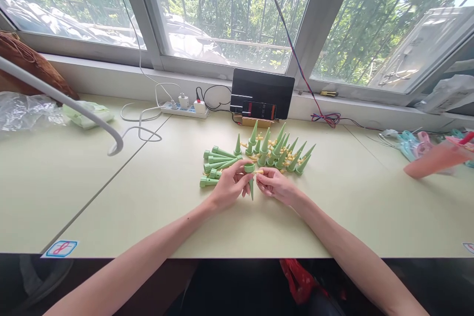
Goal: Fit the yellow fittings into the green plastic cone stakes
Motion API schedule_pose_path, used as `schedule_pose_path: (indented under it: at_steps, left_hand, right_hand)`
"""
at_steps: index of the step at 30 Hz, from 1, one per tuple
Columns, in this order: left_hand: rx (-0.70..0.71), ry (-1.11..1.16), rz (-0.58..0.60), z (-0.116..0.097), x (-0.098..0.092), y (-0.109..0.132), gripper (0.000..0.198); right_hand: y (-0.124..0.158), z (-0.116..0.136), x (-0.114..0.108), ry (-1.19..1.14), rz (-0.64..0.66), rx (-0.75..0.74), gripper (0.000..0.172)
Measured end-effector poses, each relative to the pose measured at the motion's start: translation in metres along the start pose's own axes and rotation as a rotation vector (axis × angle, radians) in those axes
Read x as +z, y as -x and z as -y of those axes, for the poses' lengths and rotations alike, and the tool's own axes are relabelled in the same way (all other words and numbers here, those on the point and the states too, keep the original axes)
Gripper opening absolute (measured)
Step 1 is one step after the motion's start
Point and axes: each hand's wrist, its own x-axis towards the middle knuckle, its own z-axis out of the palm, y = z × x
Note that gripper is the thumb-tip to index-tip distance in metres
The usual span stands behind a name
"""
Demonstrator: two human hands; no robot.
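left hand: green spike is gripped, tip pointed down
right hand: small yellow piece is pinched beside it

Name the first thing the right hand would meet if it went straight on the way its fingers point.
The right hand, pinching a small yellow piece, would likely meet the green spike in the left hand first; whether the piece already touches it is hard to tell.

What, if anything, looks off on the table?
Nothing clearly wrong. The pink cup at far right seems to lean sharply, possibly wide-angle distortion; no spill shows around it. Green spikes show no visible damage.
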Motion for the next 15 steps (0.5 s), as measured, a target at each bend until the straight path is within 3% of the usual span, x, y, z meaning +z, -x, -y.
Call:
schedule_pose_path:
  at_steps: [7,15]
  left_hand:
    - [-0.165,0.155,-0.001,-0.0001,0.0002,-0.0015,0.044]
    - [-0.217,0.263,0.083,0.0,-0.0033,-0.0013,0.035]
  right_hand:
    - [0.0004,-0.0017,0.0025,0.235,-0.089,-0.086,0.034]
    - [-0.0021,-0.0067,0.0012,0.338,-0.11,-0.165,0.029]
